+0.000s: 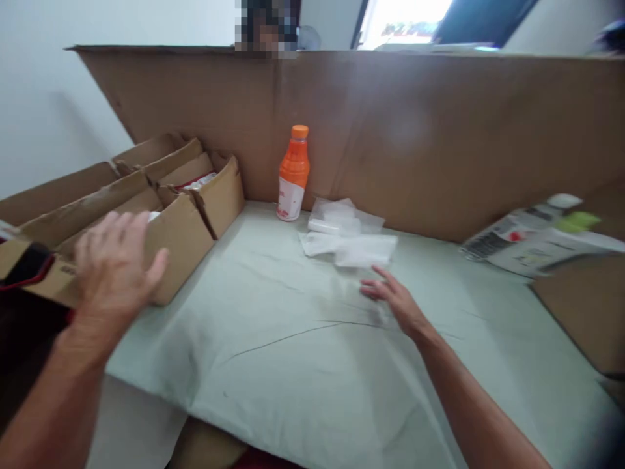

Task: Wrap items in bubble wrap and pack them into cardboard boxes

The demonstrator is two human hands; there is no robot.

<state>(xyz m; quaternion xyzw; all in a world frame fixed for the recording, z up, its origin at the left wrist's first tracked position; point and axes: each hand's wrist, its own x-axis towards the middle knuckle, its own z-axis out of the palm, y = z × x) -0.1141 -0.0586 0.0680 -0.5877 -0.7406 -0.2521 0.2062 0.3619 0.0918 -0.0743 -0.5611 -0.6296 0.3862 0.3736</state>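
Note:
My left hand [114, 264] is over the near wall of a divided cardboard box [183, 244] at the left, its fingers stretched out and thumb apart. Whether it touches the cardboard I cannot tell. My right hand [390, 296] hovers above the pale green cloth [293, 365], fingers spread, with nothing seen in it. Just beyond its fingertips lies a loose pile of clear plastic bags [349, 238]. Behind that pile stands an upright orange bottle [293, 176] with an orange cap and a white label.
A tall cardboard panel [415, 143] closes off the back of the table. At the right, white printed pouches [532, 244], one with a green cap, lean near another cardboard piece [576, 319]. Behind the panel is a person [266, 29].

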